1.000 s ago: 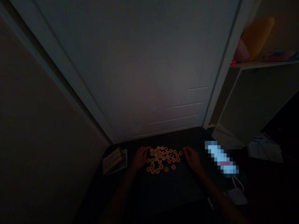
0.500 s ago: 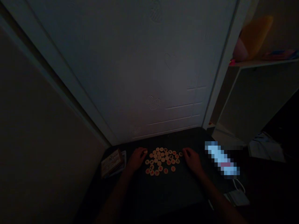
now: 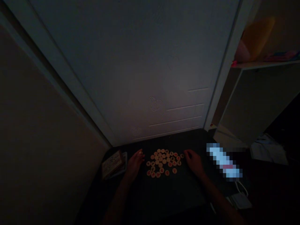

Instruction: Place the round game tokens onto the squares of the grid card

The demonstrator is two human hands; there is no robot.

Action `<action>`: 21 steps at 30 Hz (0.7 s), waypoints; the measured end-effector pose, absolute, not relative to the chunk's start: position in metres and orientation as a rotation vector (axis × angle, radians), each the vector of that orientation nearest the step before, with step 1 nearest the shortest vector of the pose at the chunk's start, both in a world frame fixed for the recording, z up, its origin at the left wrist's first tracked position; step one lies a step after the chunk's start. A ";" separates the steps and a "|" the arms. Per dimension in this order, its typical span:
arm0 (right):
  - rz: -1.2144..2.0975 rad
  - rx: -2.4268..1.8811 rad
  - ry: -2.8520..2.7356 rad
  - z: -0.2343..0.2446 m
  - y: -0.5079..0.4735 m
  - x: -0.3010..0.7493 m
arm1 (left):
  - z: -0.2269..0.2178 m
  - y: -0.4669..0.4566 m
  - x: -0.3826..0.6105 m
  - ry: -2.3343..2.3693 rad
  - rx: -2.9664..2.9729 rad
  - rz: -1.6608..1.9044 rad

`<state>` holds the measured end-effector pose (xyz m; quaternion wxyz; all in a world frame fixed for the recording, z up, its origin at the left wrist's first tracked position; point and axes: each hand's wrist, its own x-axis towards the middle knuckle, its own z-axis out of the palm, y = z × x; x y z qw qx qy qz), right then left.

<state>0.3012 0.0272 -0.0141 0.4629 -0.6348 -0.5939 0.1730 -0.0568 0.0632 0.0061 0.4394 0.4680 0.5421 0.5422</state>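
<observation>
Many round wooden Chinese chess pieces [image 3: 164, 161] lie in a loose cluster on the dark tabletop [image 3: 168, 193]. Some show red or dark characters; several in the middle look blank on top. To the left of the cluster, my left hand [image 3: 135, 163] pinches one pale chess piece [image 3: 140, 153] at its fingertips, raised slightly. My right hand [image 3: 194, 162] rests at the cluster's right side with its fingers curled and nothing visible in them. Just beside its fingertips lies a single chess piece [image 3: 182, 155]. Dim light hides finger detail.
A wooden box [image 3: 112, 164] with printed characters sits tilted on a pale tray [image 3: 125, 162] at the left. A blurred-out bright device [image 3: 223, 161] lies at the right with a white cable [image 3: 241, 188]. Behind the table stands a white panel [image 3: 145, 68] with embossed hearts.
My left hand has drawn a little left, away from the cluster, and turned, with the chess piece still at its fingers. My right hand stays about where it was.
</observation>
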 end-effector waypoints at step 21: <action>0.441 -1.594 -1.457 -0.008 0.024 0.301 | 0.008 0.030 -0.046 1.194 1.024 1.365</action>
